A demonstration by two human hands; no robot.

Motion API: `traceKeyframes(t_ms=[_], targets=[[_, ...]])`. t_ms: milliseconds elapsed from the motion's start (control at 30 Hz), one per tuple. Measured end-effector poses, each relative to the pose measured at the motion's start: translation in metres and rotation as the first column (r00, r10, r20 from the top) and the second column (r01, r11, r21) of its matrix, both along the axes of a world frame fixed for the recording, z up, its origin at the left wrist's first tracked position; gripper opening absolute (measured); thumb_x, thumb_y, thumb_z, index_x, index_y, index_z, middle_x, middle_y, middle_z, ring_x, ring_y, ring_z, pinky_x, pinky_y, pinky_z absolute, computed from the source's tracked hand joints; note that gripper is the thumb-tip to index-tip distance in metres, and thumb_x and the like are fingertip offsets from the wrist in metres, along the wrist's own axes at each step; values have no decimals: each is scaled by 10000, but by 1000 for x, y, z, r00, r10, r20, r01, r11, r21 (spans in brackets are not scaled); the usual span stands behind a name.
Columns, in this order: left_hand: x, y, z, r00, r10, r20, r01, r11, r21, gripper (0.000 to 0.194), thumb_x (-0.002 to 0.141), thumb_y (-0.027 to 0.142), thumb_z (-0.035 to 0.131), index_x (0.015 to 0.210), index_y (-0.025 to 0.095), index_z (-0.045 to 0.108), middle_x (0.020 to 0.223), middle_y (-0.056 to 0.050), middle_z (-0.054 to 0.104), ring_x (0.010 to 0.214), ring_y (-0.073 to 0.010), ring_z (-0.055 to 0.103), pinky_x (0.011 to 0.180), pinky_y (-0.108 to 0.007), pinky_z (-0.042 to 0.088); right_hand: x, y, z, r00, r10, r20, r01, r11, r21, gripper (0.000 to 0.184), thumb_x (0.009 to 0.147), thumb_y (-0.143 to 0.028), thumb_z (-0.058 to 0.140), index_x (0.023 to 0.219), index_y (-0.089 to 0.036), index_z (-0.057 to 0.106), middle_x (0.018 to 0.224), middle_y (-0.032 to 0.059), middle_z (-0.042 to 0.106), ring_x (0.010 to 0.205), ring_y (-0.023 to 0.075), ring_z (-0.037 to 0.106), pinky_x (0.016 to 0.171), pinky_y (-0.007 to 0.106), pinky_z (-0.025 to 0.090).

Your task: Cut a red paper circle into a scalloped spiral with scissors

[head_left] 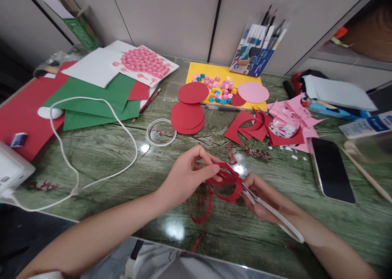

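Observation:
My left hand (196,171) pinches a piece of red paper (228,175) between thumb and fingers above the middle of the table. From it, a curling cut edge hangs toward my right hand. My right hand (260,193) is closed around a pair of scissors (269,209) with pale handles, whose blades reach the paper's right edge. Thin red paper strips (203,209) dangle or lie below my left hand; another red scrap (231,154) rests just beyond the paper. Farther back lie red paper circles (187,118), stacked and overlapping.
Red offcuts (248,126) and pink offcuts (294,118) lie at the right, beside a phone (332,171). A white cable (107,101) loops across the left near green sheets (101,95). A tape roll (161,132), yellow sheet (196,71) and marker box (255,50) stand behind.

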State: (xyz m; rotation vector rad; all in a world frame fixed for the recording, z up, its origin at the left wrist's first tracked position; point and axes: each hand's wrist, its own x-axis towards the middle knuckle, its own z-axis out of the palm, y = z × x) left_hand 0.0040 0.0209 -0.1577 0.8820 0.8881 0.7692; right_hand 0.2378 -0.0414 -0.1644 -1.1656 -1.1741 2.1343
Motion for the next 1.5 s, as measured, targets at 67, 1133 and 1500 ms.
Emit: traceKeyframes(t_ms=[67,1133,1500], targets=[[1,1,0,1000,10,-1,-10,1000,-22,248,779,198,727,723,144,492,911,-10,694,622,-122,718,621,-232,539,0,1,-1,1000,8,-12,-8,1000,5,390,864,-591,641,966,-260,461,811,-41,371,646,129,277,580,256,217],[2,0,-3,964,112,-242,-60,975,213,163,715,241,771,694,166,628,694,18,609,644,-106,551,598,-230,430,-4,-1,-8,998,44,-55,-45,999,-16,401,868,-600,625,955,-249,453,772,-51,369,608,114,248,531,237,198],[3,3,-4,963,48,-266,2,983,184,149,724,225,757,746,165,622,673,27,605,623,-95,533,578,-214,417,-6,-2,-10,1000,15,-26,-13,997,75,372,901,-594,577,974,-244,476,749,-55,383,580,109,274,520,245,222]])
